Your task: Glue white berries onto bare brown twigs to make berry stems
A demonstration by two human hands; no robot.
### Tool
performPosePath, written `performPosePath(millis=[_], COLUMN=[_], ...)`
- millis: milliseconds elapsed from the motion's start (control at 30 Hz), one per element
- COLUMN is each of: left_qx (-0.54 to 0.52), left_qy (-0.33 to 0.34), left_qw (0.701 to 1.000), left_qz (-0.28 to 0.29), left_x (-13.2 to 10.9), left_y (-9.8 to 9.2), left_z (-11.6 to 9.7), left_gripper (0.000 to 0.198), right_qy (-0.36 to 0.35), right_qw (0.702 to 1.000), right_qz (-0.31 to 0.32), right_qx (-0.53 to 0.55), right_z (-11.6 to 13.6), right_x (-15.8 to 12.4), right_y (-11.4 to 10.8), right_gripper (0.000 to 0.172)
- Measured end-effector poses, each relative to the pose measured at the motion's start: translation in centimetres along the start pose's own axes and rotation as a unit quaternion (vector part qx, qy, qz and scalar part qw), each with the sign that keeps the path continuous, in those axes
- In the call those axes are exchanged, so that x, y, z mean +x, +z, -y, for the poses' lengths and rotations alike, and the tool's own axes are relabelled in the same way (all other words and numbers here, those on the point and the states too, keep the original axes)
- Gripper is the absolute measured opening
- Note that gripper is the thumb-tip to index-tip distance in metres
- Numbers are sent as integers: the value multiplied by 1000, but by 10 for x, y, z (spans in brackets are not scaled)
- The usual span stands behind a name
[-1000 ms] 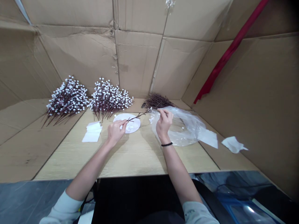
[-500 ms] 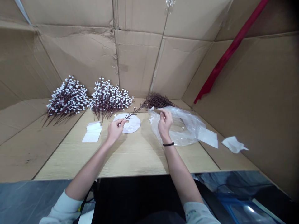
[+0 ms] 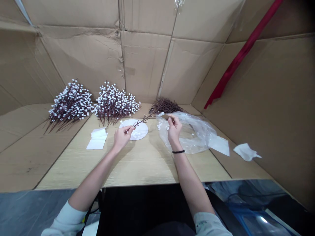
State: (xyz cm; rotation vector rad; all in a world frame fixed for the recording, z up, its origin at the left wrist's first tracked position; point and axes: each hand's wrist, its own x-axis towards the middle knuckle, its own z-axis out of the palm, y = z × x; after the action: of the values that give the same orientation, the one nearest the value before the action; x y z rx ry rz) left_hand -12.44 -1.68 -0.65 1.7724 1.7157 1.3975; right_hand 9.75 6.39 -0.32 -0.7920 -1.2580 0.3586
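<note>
My left hand (image 3: pixel 122 137) pinches a bare brown twig (image 3: pixel 141 122) near its lower end. Its forked tips point up and right, above a white round disc (image 3: pixel 141 132) on the table. My right hand (image 3: pixel 174 128) is closed in a pinch over a clear plastic bag (image 3: pixel 200 137). A small white piece (image 3: pixel 161 114) shows just left of its fingertips; what the fingers hold is too small to tell. White beads (image 3: pixel 159 126) lie on the bag's left part, beside the right hand. The twig's tips and the right hand are apart.
Two piles of white-berried stems, one at the left (image 3: pixel 71 101) and another beside it (image 3: pixel 115 101), lie at the back. Bare brown twigs (image 3: pixel 167 105) lie behind the bag. Folded white paper (image 3: pixel 97 138) and crumpled tissue (image 3: pixel 246 152) lie at the sides. Cardboard walls (image 3: pixel 147 65) enclose the table.
My left hand has moved slightly right with the twig, whose tips are now a little lower and nearer the right hand. The right hand has barely moved.
</note>
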Motion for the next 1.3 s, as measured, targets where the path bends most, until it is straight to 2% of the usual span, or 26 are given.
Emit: performPosePath(millis=[533,833,1300], left_qx=[7,5,-1], left_qy=[6,10,9], left_qw=[1000,1000,1000], left_qz=[11,-16,-18], left_x=[1,1,0], left_y=[2,2,1], left_z=[2,4,3], left_gripper=[31,32,31], right_qy=[-12,38,44], right_qw=[999,997,998], right_qz=[-12,-66,-39], right_qx=[-32,-30,-7], right_z=[10,4,10], right_x=[-1,1,-2], right_y=[-1,-2,1], right_gripper=[18,21,22])
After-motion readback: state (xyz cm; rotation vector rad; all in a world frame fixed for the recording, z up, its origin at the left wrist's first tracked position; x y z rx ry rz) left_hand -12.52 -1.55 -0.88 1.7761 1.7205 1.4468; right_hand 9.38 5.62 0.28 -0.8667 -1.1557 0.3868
